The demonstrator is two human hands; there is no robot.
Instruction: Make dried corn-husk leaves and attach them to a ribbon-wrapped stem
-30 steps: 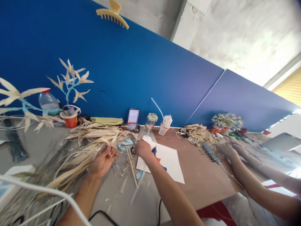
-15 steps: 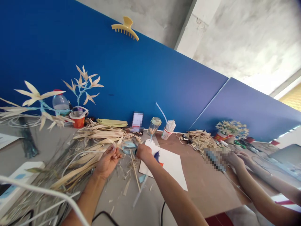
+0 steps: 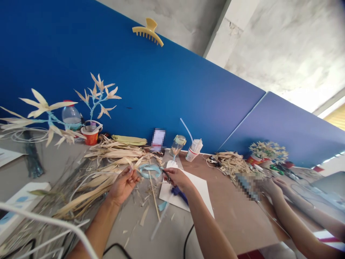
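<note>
My left hand (image 3: 126, 183) pinches a small piece of pale dried husk (image 3: 132, 164) between thumb and fingertips. Dark-handled scissors (image 3: 166, 175) are in my right hand (image 3: 176, 178), whose fingers are closed round them. Between the two hands lies a loop of light blue tape (image 3: 150, 170). A blue glue gun (image 3: 179, 194) rests on white paper (image 3: 201, 190) beneath my right wrist. Dried husk strips (image 3: 118, 153) are heaped behind and left of my left hand. Just beyond my right hand, a small husk flower (image 3: 174, 152) stands in front of a glass jar (image 3: 179, 141).
Husk-flower branches stand in a red cup (image 3: 90, 136) at the back left. A white power strip (image 3: 21, 201) and a white cable (image 3: 54, 217) occupy the near left. A phone (image 3: 157, 140) leans on the blue partition (image 3: 161, 90). Another person's hands (image 3: 271, 187) work at right.
My right hand has moved right and turned, bringing the scissors into clearer view away from the blue tape. The view has shifted slightly. My left hand keeps its pinch.
</note>
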